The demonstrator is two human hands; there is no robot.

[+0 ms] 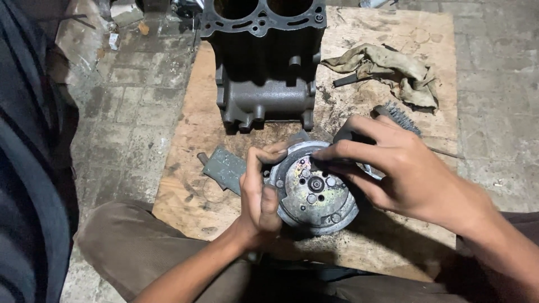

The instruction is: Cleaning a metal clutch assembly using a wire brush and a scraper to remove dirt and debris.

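Metal round disc, grimy, sits on the plywood board just in front of the person's lap. Left hand closed around the disc's left rim. Right hand pinches a dark-handled tool against the disc's top edge. Engine block behind, dirty rag beside it, wire brush near.

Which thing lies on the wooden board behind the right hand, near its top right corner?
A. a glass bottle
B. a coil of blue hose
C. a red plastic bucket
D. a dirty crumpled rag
D: a dirty crumpled rag lies on the wooden board beyond the right hand, beside the dark engine block; no bucket, hose or bottle is in view.
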